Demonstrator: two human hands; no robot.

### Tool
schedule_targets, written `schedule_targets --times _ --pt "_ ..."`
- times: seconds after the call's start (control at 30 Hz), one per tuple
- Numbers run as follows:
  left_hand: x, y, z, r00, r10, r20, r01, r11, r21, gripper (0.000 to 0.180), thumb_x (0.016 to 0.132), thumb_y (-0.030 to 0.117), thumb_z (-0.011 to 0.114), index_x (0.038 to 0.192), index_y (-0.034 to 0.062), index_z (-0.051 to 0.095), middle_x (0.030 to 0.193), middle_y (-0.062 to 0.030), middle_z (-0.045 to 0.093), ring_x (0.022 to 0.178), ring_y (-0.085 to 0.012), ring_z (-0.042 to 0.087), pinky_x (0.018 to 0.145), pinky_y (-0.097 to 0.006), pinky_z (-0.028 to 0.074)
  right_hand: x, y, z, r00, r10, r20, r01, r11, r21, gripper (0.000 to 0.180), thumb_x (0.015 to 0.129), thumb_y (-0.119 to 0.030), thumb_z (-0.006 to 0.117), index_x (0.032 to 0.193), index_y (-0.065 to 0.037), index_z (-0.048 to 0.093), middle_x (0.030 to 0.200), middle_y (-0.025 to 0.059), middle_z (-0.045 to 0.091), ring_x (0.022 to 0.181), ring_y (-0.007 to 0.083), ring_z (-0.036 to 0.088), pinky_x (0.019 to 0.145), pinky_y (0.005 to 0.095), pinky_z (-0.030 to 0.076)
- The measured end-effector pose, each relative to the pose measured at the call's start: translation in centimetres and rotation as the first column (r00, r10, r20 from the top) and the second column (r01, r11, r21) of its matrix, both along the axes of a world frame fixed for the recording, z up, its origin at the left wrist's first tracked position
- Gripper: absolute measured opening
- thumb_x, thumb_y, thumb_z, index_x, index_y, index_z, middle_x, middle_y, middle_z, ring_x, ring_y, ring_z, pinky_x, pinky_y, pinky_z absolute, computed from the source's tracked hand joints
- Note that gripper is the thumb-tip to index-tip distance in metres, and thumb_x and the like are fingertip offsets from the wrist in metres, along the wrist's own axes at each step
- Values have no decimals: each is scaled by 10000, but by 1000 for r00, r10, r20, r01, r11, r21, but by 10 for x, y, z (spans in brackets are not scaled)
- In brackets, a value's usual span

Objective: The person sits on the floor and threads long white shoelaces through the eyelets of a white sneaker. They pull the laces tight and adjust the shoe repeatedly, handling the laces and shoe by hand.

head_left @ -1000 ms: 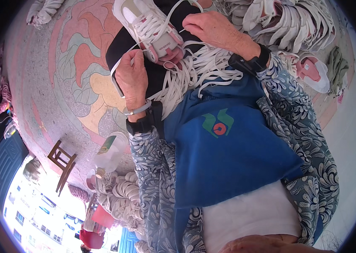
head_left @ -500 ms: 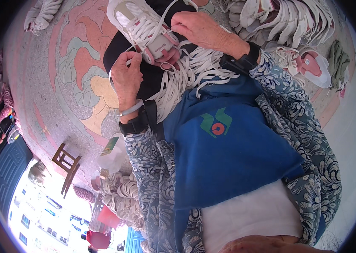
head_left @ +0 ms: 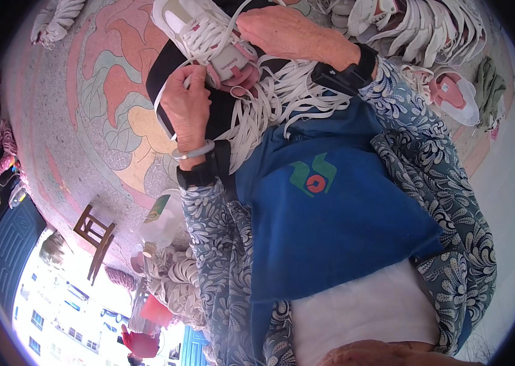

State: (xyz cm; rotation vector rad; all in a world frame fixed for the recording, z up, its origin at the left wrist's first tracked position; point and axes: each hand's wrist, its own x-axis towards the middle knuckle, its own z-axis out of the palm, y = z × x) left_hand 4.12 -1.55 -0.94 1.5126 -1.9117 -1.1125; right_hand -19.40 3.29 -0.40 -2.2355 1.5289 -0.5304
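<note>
A white sneaker (head_left: 199, 27) with a pink collar and a grey tongue rests on my dark-clad lap, toe pointing away. White lace crosses its front in rows. My left hand (head_left: 185, 105) is closed at the shoe's left side, pinching a white shoelace (head_left: 159, 108) that loops down past the wrist. My right hand (head_left: 291, 33) is curled over the shoe's right edge, by the upper eyelets, with a lace running up beside its fingers; its fingertips are partly hidden. A bundle of loose white laces (head_left: 269, 100) lies across my lap below the shoe, over a blue apron (head_left: 343, 226).
Rows of stacked white shoe uppers (head_left: 422, 30) lie at the upper right, near a pink-lined shoe (head_left: 452, 94) and a green cloth (head_left: 489, 91). At the left stand a small wooden stool (head_left: 93, 235) and a clear plastic container (head_left: 163, 222). More shoes (head_left: 175, 280) are piled below it.
My right hand has moved slightly left and up, closer over the shoe. My left hand has shifted a little, still pinching the lace.
</note>
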Motion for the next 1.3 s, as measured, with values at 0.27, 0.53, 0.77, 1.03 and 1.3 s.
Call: schedule_targets --times 0.27,0.53,0.77,1.03,1.3 --pt "-3 7 -6 993 102 -64 -106 993 -51 205 851 205 720 862 5 681 654 -32 625 525 -62 578 430 -205 462 26 1 0 968 -176 -179 195 976 95 190 899 -107 543 752 -30 452 684 112 374 590 223 431 546 357 376" --pt "1 2 -14 995 -24 99 65 898 -434 224 845 190 707 923 -18 680 712 -117 653 601 -188 627 553 -307 504 28 -11 -30 988 -133 -77 124 986 -107 222 890 -153 583 746 -20 478 676 111 362 555 233 396 532 363 377" --pt "-16 32 4 960 -56 276 178 879 -442 243 909 167 583 1040 -32 634 855 -195 610 853 -367 606 726 -411 492 29 -10 -36 938 -328 107 330 944 -4 201 888 -227 560 857 -29 583 810 145 595 766 325 622 670 456 496" --pt "-9 6 -12 969 -85 230 191 849 -492 185 923 108 536 1036 -18 611 843 -202 636 767 -374 632 653 -422 499 48 12 -16 915 -385 -124 313 868 -384 175 817 -215 635 878 -51 620 891 87 559 755 237 618 628 367 497" --pt "-16 5 5 931 -201 304 327 828 -455 130 918 83 513 1028 51 575 836 -188 640 748 -377 636 623 -441 500 38 -6 -41 957 -283 -64 267 945 -189 189 736 -103 641 892 -13 586 902 133 568 797 324 650 656 424 547"
